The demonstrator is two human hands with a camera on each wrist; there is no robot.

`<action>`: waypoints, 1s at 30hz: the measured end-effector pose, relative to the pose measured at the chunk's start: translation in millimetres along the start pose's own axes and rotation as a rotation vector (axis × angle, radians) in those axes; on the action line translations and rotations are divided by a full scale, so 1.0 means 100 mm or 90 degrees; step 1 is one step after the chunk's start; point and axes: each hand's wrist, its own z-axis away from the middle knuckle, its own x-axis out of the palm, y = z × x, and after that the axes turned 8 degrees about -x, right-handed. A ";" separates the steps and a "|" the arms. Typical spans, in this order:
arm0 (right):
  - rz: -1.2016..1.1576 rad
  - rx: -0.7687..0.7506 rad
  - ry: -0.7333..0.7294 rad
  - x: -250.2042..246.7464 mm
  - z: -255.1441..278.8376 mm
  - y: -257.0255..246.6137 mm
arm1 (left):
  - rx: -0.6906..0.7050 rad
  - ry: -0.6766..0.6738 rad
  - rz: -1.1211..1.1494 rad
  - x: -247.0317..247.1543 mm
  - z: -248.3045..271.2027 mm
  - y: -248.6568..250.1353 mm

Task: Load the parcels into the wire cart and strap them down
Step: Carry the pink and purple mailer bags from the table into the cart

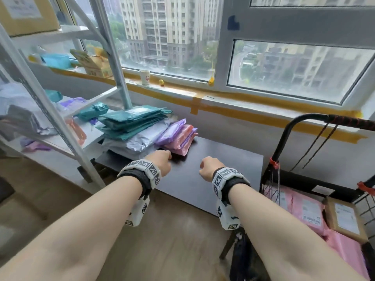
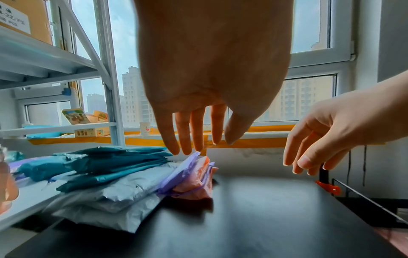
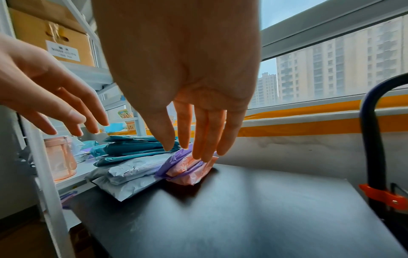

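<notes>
Soft parcels lie at the left end of a black table (image 1: 219,165): teal mailers (image 1: 132,120) stacked on grey ones (image 1: 138,141), with a pink and purple bundle (image 1: 178,136) leaning against them. Both my hands hover over the table, holding nothing. My left hand (image 1: 162,161) hangs just short of the pink and purple bundle (image 2: 189,179), fingers (image 2: 185,132) straight and pointing down. My right hand (image 1: 209,167) is further right, its fingers (image 3: 205,132) also relaxed. The black wire cart (image 1: 288,134) stands at the right with pink parcels (image 1: 304,211) and a brown box (image 1: 345,218) inside.
A white metal shelf rack (image 1: 60,122) with more parcels and a cardboard box (image 1: 26,13) stands at the left. A paper cup (image 1: 144,77) sits on the window sill taped in yellow. Black cords (image 1: 316,145) hang from the cart handle. Orange clips (image 1: 274,162) sit on the cart frame.
</notes>
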 end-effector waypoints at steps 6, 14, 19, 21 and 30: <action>-0.010 0.031 -0.006 0.01 -0.96 -0.58 | 0.036 0.004 0.014 -0.34 -1.04 -0.65; -0.053 0.054 0.002 0.05 -2.06 -0.74 | 0.023 -0.071 0.108 -0.15 -2.10 -0.98; -0.124 0.074 0.026 0.11 -2.73 -0.64 | -0.010 -0.126 0.169 0.01 -2.63 -1.03; -0.159 0.096 0.044 0.17 -2.95 -0.61 | -0.032 -0.152 0.192 0.07 -2.81 -1.04; -0.302 0.208 0.110 0.47 -3.42 -0.42 | -0.098 -0.223 0.294 0.40 -3.44 -0.99</action>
